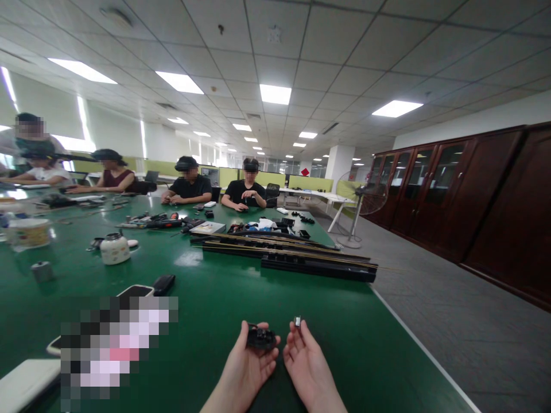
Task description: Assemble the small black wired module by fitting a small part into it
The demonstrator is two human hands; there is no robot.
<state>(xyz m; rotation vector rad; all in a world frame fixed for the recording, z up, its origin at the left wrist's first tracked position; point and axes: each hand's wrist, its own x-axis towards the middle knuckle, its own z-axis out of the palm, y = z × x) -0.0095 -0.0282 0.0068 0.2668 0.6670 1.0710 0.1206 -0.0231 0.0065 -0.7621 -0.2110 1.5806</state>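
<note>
Over the near part of the green table (206, 338), my left hand (253, 364) is closed round a small black plastic housing (260, 338). Its inner side faces up and shows small parts I cannot make out. Just to the right, my right hand (305, 355) pinches a small silvery metal piece (297, 322) between thumb and fingers. The piece stands up above the fingertips, apart from the black housing. Both hands are palm up and close together, held above the tabletop.
Long black strips with thin brass-coloured rods (318, 267) lie ahead. At left are a white jar (115, 249), a grey cylinder (42, 271), a black pouch-like object (164, 284) and a white box (26, 381). Several people sit at the far side; a fan (359, 198) stands right.
</note>
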